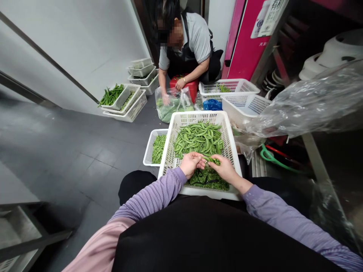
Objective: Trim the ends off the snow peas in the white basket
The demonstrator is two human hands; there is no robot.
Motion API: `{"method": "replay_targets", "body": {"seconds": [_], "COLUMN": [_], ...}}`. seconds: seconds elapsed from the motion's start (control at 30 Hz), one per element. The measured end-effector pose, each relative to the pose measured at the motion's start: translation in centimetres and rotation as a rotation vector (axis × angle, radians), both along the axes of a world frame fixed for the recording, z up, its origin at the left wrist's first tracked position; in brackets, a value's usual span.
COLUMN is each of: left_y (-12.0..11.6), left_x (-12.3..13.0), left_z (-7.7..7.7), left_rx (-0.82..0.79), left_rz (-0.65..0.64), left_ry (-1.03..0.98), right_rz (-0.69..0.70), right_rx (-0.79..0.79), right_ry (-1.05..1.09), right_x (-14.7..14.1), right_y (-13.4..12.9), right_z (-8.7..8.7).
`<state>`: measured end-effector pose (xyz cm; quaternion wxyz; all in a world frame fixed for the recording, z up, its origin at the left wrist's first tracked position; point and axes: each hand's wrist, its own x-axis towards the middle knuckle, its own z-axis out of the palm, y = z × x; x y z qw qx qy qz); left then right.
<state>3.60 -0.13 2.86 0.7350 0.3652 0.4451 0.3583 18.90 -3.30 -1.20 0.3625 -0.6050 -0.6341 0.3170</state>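
A large white slotted basket (231, 141) stands in front of me, with a heap of flat green pea pods (198, 138) in its far part. Small green trimmings (210, 177) and a dark strip lie in its near part. Over the middle of the basket, my left hand (193, 164) pinches the left end of a green pod. My right hand (224, 168) is closed around several pods, its fingertips close to my left fingertips. A smaller white basket (148, 153) with green pods sits just left of the large one.
Across from me a person (195, 41) crouches, hands at a clear bag of greens (172, 109). Stacked white baskets (133, 109) stand at the left wall. White baskets (244, 87) and crumpled clear plastic (312, 102) are on the right, above a green-handled item (275, 158).
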Motion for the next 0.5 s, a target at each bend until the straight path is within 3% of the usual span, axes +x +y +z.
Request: {"method": "replay_targets", "body": {"seconds": [0.1,0.17,0.33,0.4,0.5], "left_y": [-0.4,-0.6,-1.0,-0.7,0.2], "left_x": [0.4,0.1,-3.1,-3.9,-3.1], "left_z": [-0.6,-1.6,-4.8,-4.9,-3.2], "left_rx": [0.02,0.078,0.197,0.253,0.375], "left_rz": [0.015,-0.036,-0.48,-0.542,-0.573], "left_ry": [-0.012,0.132,0.879,0.961,0.815], "right_rz": [-0.004,-0.017,-0.259,-0.302,-0.28], "right_rx": [-0.036,-0.048,-0.123,-0.14,-0.204], "right_ry": [0.1,0.165,0.503,0.671,0.811], "right_x": [-0.6,-0.8,0.1,0.5,0.3], "right_y": [-0.4,-0.5,0.1,0.5,0.8], "right_z": [0.5,1.0,2.0,2.1,2.1]}}
